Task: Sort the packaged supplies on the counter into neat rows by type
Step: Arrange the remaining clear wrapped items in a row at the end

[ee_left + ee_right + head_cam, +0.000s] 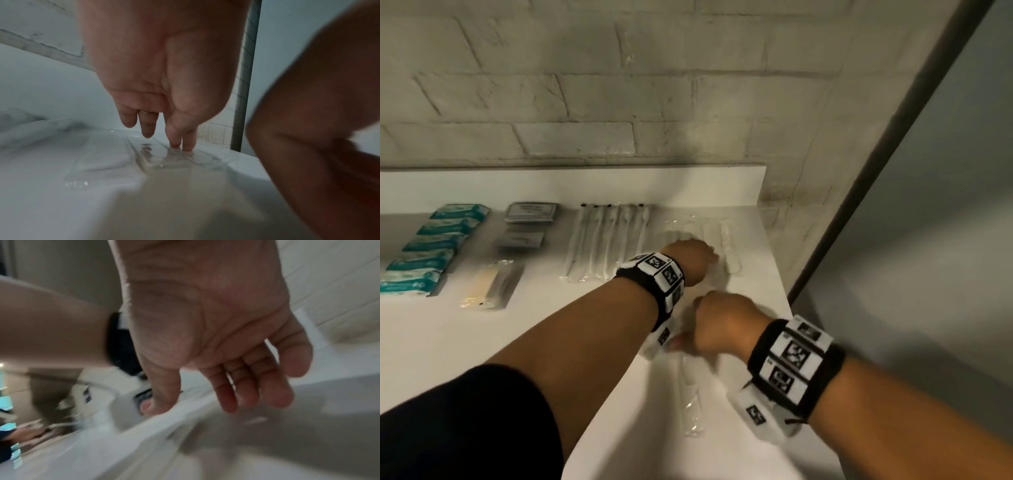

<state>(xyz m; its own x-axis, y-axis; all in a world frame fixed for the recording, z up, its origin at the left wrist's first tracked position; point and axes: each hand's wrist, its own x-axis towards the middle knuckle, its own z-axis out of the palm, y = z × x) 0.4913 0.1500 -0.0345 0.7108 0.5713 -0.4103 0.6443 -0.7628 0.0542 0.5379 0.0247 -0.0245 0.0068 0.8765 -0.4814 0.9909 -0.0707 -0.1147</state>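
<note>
My left hand (693, 255) reaches across to the far right of the white counter (534, 308). Its straight fingertips (187, 146) press on a clear plastic packet (164, 162), which lies beside the clear-wrapped white combs (724, 236). My right hand (717, 325) hovers nearer to me, fingers (246, 394) relaxed and spread, with nothing in it. Just below it on the counter lies another clear packet (690, 401). The right wrist view is blurred.
Rows lie to the left: teal packets (431, 243), grey sachets (530, 214), a beige packet (489, 284) and white wrapped sticks (606, 240). The counter's right edge (784, 298) drops off near both hands. A brick wall (585, 102) stands behind.
</note>
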